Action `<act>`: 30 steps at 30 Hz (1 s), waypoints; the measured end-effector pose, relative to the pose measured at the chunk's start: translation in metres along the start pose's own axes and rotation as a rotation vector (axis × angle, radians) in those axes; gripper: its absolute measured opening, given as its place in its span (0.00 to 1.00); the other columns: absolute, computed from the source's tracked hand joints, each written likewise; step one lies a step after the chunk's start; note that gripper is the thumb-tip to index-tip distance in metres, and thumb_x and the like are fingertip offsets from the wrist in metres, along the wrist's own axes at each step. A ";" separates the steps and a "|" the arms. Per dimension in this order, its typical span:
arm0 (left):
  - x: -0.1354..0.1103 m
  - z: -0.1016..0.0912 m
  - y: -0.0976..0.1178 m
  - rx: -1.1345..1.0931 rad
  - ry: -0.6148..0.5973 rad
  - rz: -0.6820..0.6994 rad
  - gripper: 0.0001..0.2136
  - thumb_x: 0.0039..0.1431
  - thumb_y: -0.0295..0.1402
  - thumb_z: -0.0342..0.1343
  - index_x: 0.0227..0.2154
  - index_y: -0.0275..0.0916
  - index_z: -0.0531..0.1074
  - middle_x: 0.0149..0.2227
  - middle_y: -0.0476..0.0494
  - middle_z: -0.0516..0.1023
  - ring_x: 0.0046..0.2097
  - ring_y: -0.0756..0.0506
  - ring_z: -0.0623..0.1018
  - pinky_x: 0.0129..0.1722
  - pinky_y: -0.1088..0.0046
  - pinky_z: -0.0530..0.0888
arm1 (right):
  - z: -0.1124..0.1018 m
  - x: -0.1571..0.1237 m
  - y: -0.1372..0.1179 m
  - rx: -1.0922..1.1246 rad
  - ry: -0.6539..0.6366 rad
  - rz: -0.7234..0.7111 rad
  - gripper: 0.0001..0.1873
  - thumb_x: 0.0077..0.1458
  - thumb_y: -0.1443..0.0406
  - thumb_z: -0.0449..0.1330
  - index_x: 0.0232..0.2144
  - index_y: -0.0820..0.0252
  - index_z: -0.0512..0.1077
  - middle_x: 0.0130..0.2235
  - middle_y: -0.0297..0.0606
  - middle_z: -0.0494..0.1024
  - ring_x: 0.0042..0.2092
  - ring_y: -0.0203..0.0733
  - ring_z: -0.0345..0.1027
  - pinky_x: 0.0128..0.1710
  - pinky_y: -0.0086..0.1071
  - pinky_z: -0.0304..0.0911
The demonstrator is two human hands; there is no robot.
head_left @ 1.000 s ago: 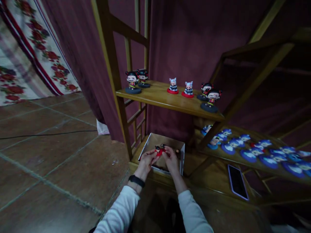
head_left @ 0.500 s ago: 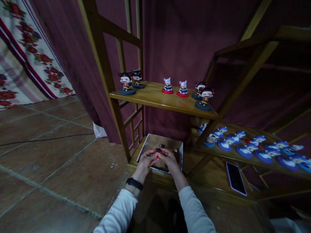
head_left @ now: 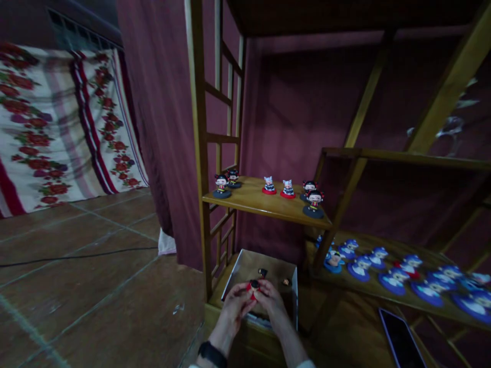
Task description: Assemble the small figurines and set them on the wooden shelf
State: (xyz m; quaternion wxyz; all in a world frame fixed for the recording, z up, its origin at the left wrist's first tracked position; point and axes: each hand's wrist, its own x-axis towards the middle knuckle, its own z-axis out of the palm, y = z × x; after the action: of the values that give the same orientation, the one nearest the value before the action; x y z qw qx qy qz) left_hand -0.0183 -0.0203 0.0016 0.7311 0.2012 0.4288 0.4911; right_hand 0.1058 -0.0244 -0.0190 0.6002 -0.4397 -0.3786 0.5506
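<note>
My left hand (head_left: 235,305) and my right hand (head_left: 270,301) meet over an open cardboard box (head_left: 238,267) on the bottom shelf. Together they pinch a small figurine with a black head and red body (head_left: 253,285), fingers closed round it from both sides. Inside the box lie two more small pieces (head_left: 263,272). Above, on a wooden shelf (head_left: 253,200), stand several figurines: black-haired ones on dark bases (head_left: 221,186) at the left and right, and two white ones on red bases (head_left: 269,185) in the middle.
A lower shelf at the right carries several blue-based figurines (head_left: 383,260). A phone (head_left: 401,340) lies screen-up on the bottom board. Wooden frame posts (head_left: 200,153), dark red curtains and a flowered cloth (head_left: 57,133) surround the unit. A cable (head_left: 76,256) crosses the tiled floor.
The camera has tilted upward, so the hands now sit low in the picture and more of the upper shelving shows. Both hands still hold the red figurine over the box.
</note>
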 end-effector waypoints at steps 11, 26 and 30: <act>-0.058 -0.024 -0.009 0.026 -0.009 -0.020 0.15 0.40 0.23 0.68 0.31 0.38 0.70 0.26 0.46 0.77 0.26 0.48 0.78 0.32 0.72 0.77 | 0.018 -0.061 0.006 0.171 -0.012 0.047 0.24 0.25 0.52 0.74 0.26 0.57 0.75 0.33 0.42 0.80 0.36 0.49 0.74 0.39 0.43 0.68; -0.129 -0.048 -0.034 0.074 -0.028 -0.050 0.16 0.43 0.25 0.67 0.35 0.39 0.70 0.27 0.47 0.79 0.26 0.50 0.79 0.33 0.73 0.77 | 0.022 -0.154 -0.007 0.082 -0.032 0.053 0.23 0.30 0.53 0.72 0.30 0.56 0.75 0.33 0.39 0.80 0.36 0.46 0.74 0.39 0.40 0.66; -0.144 -0.041 -0.031 0.106 -0.049 -0.063 0.15 0.47 0.23 0.65 0.38 0.35 0.71 0.29 0.43 0.79 0.26 0.50 0.79 0.32 0.75 0.77 | 0.019 -0.171 -0.018 0.072 0.018 0.101 0.22 0.32 0.54 0.72 0.29 0.59 0.74 0.33 0.37 0.78 0.35 0.42 0.73 0.40 0.38 0.66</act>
State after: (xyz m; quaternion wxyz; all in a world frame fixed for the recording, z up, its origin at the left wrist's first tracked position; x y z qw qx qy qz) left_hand -0.0568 -0.1669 0.0184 0.7448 0.2379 0.4423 0.4394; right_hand 0.0756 -0.1923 0.0091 0.5904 -0.4413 -0.3305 0.5895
